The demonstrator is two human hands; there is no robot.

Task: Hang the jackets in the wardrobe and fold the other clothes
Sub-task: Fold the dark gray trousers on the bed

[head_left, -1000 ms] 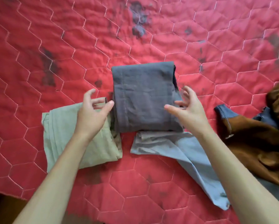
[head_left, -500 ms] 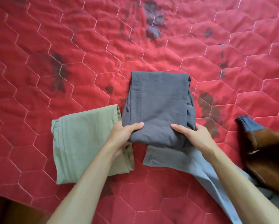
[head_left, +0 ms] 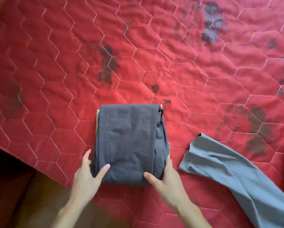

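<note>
Both hands grasp the near end of the folded dark grey garment (head_left: 129, 142): left hand (head_left: 87, 176) w/ thumb on top at the near-left corner, fingers along the left side; right hand (head_left: 164, 176) w/ thumb on top at the near-right corner, fingers wrapping the right edge. Garment sits on a pale folded piece (head_left: 97, 122), only thin strips showing at its left and right edges. No readable label or writing anywhere. All rests on the red quilted cover (head_left: 154, 63), hex stitching, dark blotches. Cover's edge runs diagonally at lower left, close to the left hand. Blue-grey garment (head_left: 228, 171) lies unfolded just right of the stack, not touching. Wide open cover beyond and left.
</note>
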